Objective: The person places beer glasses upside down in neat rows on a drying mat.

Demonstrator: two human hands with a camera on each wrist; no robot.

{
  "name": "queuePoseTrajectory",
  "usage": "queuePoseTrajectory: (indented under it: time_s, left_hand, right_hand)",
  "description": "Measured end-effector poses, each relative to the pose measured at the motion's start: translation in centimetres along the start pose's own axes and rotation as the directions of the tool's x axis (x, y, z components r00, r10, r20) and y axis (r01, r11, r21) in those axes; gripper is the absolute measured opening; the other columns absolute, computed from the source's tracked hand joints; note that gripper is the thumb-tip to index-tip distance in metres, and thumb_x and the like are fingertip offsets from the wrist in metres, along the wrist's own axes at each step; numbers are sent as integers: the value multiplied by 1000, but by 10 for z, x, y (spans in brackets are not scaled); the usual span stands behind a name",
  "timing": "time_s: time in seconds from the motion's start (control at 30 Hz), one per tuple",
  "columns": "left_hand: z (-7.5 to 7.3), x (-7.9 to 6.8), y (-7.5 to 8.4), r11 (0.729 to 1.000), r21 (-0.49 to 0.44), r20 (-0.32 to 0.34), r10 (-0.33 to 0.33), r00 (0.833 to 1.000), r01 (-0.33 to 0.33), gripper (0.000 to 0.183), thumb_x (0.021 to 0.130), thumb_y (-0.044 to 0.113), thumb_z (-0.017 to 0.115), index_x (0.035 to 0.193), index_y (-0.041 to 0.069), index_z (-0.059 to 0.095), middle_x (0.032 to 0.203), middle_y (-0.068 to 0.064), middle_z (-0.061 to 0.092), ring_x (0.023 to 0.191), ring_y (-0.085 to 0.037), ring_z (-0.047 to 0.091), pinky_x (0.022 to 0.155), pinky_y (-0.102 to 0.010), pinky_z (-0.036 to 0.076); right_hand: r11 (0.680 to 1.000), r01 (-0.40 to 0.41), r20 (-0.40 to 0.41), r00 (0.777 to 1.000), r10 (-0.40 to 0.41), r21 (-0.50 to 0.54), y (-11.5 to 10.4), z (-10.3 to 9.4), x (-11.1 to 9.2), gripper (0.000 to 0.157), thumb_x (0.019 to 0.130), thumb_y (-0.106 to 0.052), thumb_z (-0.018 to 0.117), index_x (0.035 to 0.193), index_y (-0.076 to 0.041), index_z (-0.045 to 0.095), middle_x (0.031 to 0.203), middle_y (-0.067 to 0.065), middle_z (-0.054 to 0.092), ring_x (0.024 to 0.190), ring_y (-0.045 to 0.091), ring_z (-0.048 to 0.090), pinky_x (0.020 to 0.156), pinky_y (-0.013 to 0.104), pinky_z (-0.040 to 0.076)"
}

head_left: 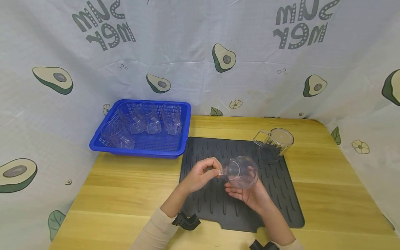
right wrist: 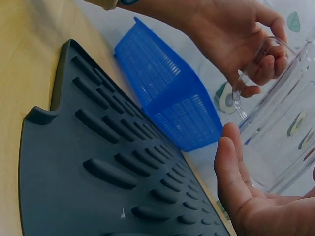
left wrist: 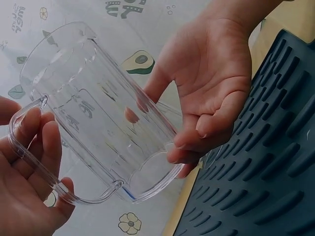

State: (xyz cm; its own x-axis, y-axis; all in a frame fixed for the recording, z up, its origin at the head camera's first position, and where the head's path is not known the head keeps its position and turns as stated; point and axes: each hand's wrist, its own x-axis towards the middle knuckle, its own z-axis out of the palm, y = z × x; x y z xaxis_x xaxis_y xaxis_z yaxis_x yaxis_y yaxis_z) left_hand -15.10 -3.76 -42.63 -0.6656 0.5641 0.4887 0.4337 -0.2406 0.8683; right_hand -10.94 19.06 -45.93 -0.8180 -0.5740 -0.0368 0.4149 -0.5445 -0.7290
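Beer mug (head_left: 242, 173) could swivel and drop: left hand (head_left: 200, 176) pinches only its handle (left wrist: 81, 200), right hand (head_left: 254, 196) spreads loosely against it.

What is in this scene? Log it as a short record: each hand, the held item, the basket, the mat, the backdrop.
left hand: grips the held mug's handle
right hand: touches the mug near its base
held mug: clear, tilted, above the mat
basket: blue, holds four clear glasses
mat: dark, ridged, on a wooden tabletop
second mug: clear, upside down at the mat's far right corner
backdrop: pale cloth printed with avocados
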Motion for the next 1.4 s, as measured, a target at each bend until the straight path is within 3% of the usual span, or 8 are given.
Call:
queuePoseTrajectory:
  time_s: [0.23,0.37,0.5,0.6,0.73,0.8,1.07,1.4]
  left_hand:
    - [-6,-2,2,999,30,68,19,998,-21,15,94,-7,50,82,-2,57,87,-17,58,85,-23,57,84,-38,49]
    - [-11,-3,4,999,48,111,7,994,-12,12,92,-8,54,83,-3,60,88,-16,60,87,-22,59,86,-37,49]
    - [-16,-4,3,996,81,149,35,988,-47,11,90,-10,57,84,-2,62,89,-17,61,89,-23,59,86,-36,50]
    - [-18,-5,2,989,125,178,60,982,-83,11,88,-10,60,83,-1,64,92,-16,63,91,-23,60,88,-37,49]
    - [-21,-7,2,981,170,211,54,976,-91,11,89,-7,61,83,1,65,96,-14,63,96,-22,59,90,-36,48]
    - [-21,-8,2,979,184,226,45,973,-88,10,89,-6,61,84,2,65,98,-13,63,97,-21,58,89,-36,48]
    - [-21,-7,4,967,229,271,48,962,-113,10,89,-4,62,83,4,66,99,-11,64,96,-19,59,88,-32,49]
    - [-22,-7,5,968,231,299,25,954,-97,11,89,-3,62,80,4,64,98,-12,65,94,-18,60,87,-32,50]
  right_hand:
    - [998,54,-22,998,-54,-24,-7,5,1,51,107,-41,19,127,-17,59,115,8,65,106,23,66,90,36,52]
    - [997,20,-81,996,-27,-78,-11,9,2,50,105,-48,24,122,-22,62,115,1,65,108,17,63,90,32,51]
    - [990,-60,-117,992,44,-131,-14,11,1,62,104,-51,15,117,-14,62,113,0,67,110,15,61,94,29,47]
    - [972,-118,-177,981,83,-201,-13,12,1,70,102,-55,10,131,-1,44,112,0,66,110,14,61,94,28,46]
    - [951,-155,-261,962,84,-269,-12,13,3,79,100,-59,9,148,3,3,112,3,62,105,14,62,86,28,50]
    - [952,-152,-267,960,79,-265,-11,13,3,82,99,-60,10,150,2,-7,115,6,60,105,16,63,83,29,52]
    - [949,-223,-314,938,147,-223,-11,15,5,91,96,-65,17,148,7,-1,114,14,59,100,18,65,74,25,55]
    - [928,-295,-352,913,204,-228,-5,15,8,87,97,-60,24,146,11,8,109,12,59,94,17,65,77,25,53]
